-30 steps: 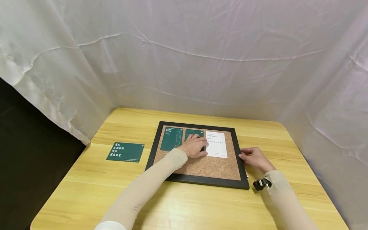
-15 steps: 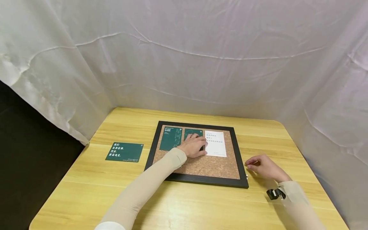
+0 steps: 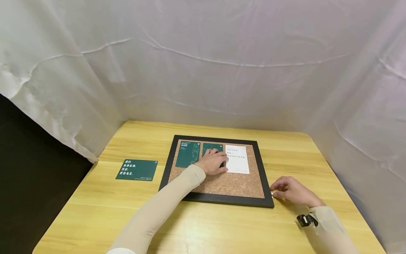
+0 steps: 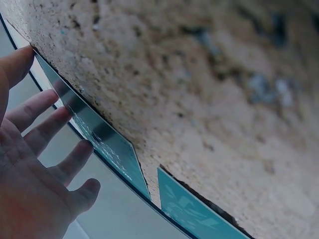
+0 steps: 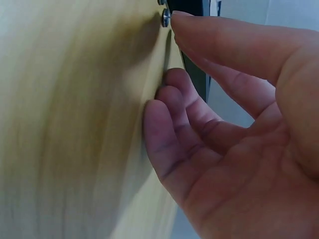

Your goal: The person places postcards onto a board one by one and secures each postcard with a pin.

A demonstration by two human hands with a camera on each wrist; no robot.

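Note:
A black-framed cork board [image 3: 219,183] lies flat on the table. In the head view, my left hand [image 3: 213,162] rests with spread fingers on the middle green card [image 3: 211,145], covering most of it. Its thumb reaches the edge of the white card [image 3: 239,162] beside it. Another green card [image 3: 187,155] lies at the board's left. My right hand [image 3: 293,192] is low beside the frame's right edge, fingers loosely bent. In the right wrist view, its thumb tip is right at a small metal pin [image 5: 165,18], with the index fingertip hidden behind the thumb.
A fourth card, green with white writing [image 3: 137,170], lies on the wooden table [image 3: 203,225] left of the board. Pale cloth [image 3: 209,88] hangs around the back and sides. Part of a second metal pin [image 5: 161,2] shows at the right wrist view's top edge.
My right hand has left the frame's right edge, moved right, then come down toward the front to the metal pins. The left hand has stayed on the middle card.

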